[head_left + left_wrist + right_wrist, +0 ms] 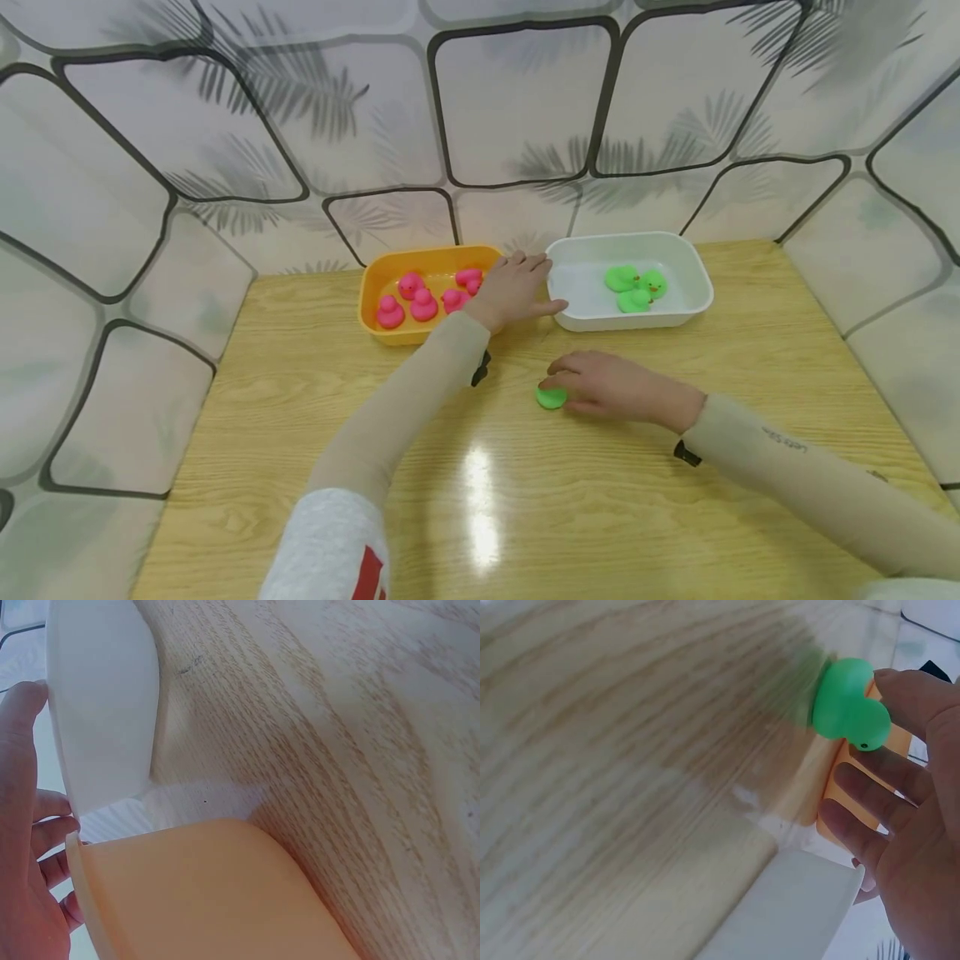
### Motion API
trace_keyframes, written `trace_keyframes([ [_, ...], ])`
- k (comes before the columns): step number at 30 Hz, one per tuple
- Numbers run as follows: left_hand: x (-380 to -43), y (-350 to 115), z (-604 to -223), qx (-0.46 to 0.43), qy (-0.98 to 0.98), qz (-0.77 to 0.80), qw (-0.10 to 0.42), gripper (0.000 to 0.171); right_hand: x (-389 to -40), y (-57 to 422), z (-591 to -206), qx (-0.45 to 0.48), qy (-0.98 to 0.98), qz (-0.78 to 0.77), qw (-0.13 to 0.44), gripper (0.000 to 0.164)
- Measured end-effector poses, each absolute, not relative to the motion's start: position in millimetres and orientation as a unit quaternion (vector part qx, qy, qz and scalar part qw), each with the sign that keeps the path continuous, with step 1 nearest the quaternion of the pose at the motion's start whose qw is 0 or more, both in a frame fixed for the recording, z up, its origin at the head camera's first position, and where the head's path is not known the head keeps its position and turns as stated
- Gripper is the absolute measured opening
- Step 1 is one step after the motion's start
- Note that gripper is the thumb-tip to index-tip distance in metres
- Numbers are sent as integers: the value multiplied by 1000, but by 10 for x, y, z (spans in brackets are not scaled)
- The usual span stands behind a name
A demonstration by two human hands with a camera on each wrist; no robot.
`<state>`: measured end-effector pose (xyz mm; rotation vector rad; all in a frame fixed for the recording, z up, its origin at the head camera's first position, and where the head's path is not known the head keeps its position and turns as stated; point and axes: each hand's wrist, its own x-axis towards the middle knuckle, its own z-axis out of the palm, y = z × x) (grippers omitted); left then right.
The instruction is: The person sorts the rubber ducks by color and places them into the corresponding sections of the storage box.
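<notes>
My right hand (pixel 615 387) is over the wooden table, its thumb and index finger pinching a green rubber duck (pixel 844 701). In the head view, only the lower part of that duck shows beneath the fingers. My left hand (pixel 516 292) spans the gap between an orange container (pixel 405 335) and a white container (pixel 577 287). Its fingers are spread, with the thumb at the white rim and fingertips by the near ends of both rims. Several pink rubber ducks (pixel 423 305) sit in the orange container, some partly hidden by the left hand. Three green ducks (pixel 634 300) lie grouped in the white one.
Both containers stand side by side at the back of the wooden table (pixel 315 400), close to a patterned cloth wall (pixel 517 108). Similar cloth rises along the left and right sides. Light glares off the tabletop near the front.
</notes>
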<state>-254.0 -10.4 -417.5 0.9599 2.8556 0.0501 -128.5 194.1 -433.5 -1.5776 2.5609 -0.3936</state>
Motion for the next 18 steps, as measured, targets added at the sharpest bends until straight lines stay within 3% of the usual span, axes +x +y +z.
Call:
trace_keyframes([
  [18, -2528, -95, -4165, 312, 947, 24, 69, 86, -1244, 2005, -4392, -510, 845, -150, 53, 27],
])
